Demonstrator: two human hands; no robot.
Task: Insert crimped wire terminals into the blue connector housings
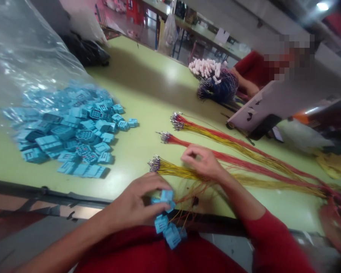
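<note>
My left hand [142,199] grips a light-blue connector [167,196] between thumb and fingers at the table's near edge. Several more blue connectors [172,235] hang below it, with thin red and yellow wires running from them. To the right, my right hand [201,161] is raised over the wire bundles, thumb and index finger brought together; whatever is in the pinch is too small to make out. A yellow wire bundle [176,170] with metal tips lies just below that hand, and a red bundle [176,141] passes beside its fingers.
Blue connectors [85,134] are heaped at the left, partly under a clear plastic bag [31,49]. Another red and yellow bundle [216,134] lies farther back. White connectors [206,68] on dark wires sit near another person's hand [248,88], beside an upright panel [284,98].
</note>
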